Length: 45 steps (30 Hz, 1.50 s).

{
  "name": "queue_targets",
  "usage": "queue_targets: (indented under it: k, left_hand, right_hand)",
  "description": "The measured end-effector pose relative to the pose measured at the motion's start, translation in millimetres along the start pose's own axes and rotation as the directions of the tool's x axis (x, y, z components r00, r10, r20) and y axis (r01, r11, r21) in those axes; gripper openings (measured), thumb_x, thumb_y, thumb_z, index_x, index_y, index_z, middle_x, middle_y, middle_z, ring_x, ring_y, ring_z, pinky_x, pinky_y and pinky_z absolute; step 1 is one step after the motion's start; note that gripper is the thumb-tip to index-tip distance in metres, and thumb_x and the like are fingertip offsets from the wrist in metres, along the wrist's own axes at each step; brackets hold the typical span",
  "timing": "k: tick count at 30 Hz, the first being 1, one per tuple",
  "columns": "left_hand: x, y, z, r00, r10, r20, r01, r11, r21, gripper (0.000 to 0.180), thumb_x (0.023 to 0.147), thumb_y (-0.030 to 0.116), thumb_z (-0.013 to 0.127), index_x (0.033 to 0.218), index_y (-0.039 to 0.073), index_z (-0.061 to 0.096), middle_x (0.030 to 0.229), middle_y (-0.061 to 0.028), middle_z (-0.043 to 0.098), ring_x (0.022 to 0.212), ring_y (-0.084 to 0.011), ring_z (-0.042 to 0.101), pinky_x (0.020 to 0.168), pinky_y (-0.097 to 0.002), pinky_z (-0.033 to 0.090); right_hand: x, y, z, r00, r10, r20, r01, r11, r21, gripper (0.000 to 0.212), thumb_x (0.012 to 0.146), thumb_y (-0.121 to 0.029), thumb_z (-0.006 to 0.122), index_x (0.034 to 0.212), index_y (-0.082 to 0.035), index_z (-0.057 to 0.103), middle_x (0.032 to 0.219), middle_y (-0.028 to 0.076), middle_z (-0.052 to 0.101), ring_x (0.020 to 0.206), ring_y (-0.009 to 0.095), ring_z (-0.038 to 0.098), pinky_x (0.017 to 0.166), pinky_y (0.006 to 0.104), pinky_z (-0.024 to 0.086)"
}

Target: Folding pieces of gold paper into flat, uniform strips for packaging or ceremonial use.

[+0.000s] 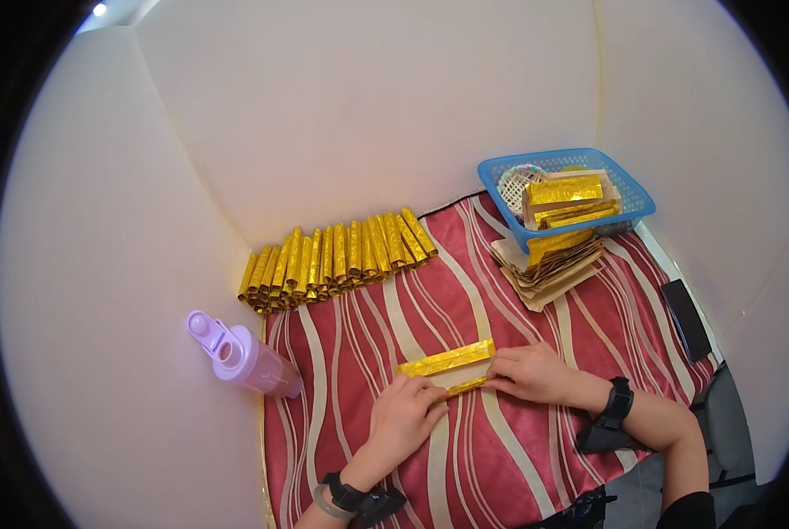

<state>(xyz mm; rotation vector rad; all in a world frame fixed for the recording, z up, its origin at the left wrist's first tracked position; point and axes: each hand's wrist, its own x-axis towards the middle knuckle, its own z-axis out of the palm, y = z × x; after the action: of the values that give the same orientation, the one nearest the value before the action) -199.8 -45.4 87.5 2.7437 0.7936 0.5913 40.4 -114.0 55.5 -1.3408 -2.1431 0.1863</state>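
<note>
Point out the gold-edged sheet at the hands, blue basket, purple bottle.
Gold-edged sheet [454,374], head view: its pale middle strip.
Blue basket [501,203], head view: its left rim.
Purple bottle [269,372], head view: its body, not the lid.

Gold rolls [340,256], bottle [255,363] on striped cloth [519,432]

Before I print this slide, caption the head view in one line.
Left hand and right hand hold partly folded gold paper on a striped red cloth, gold rolls piled beyond.
</note>
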Motion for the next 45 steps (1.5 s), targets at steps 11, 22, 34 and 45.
queue_targets:
  k: [11,22,34,45]
  left_hand:
    - [-3,-10,8,0.964,0.173,-0.201,-0.174,0.985,0.014,0.016,0.073,0.006,0.073,0.088,0.011,0.069,0.086,-0.0013,0.063,0.069,-0.0193,0.064,0.055,-0.0305,0.051]
    - [-2,-17,12,0.998,0.057,-0.010,-0.057,0.998,0.003,0.019,0.072,0.004,0.066,0.090,0.010,0.067,0.094,-0.0018,0.059,0.096,-0.0215,0.056,0.072,-0.0341,0.051]
    - [-3,0,-1,0.970,0.099,0.223,-0.076,0.991,-0.113,0.025,0.072,0.026,0.076,0.092,0.013,0.067,0.092,-0.0018,0.058,0.090,-0.0228,0.057,0.077,-0.0350,0.048]
    - [-3,0,1,0.973,0.177,0.149,-0.175,0.984,-0.029,0.019,0.072,0.022,0.074,0.087,0.013,0.067,0.090,-0.0023,0.059,0.088,-0.0226,0.058,0.083,-0.0361,0.047]
  right_hand:
    - [7,-11,-26,0.995,0.045,-0.085,-0.037,0.995,0.098,0.032,0.072,-0.007,0.065,0.103,-0.006,0.057,0.105,0.008,0.056,0.088,0.027,0.061,0.071,0.0351,0.050]
    - [1,8,-11,0.976,-0.191,0.105,0.193,0.981,-0.007,0.014,0.075,-0.011,0.065,0.088,-0.009,0.061,0.099,0.001,0.059,0.087,0.020,0.060,0.068,0.0329,0.051]
    - [3,3,-14,0.938,-0.325,0.124,0.327,0.945,0.001,0.015,0.075,-0.017,0.066,0.087,-0.009,0.061,0.088,0.003,0.060,0.085,0.020,0.058,0.070,0.0333,0.049]
    - [1,6,-10,0.899,-0.413,0.146,0.429,0.897,-0.105,0.017,0.072,-0.017,0.066,0.084,-0.008,0.058,0.078,0.004,0.055,0.077,0.021,0.056,0.063,0.0335,0.049]
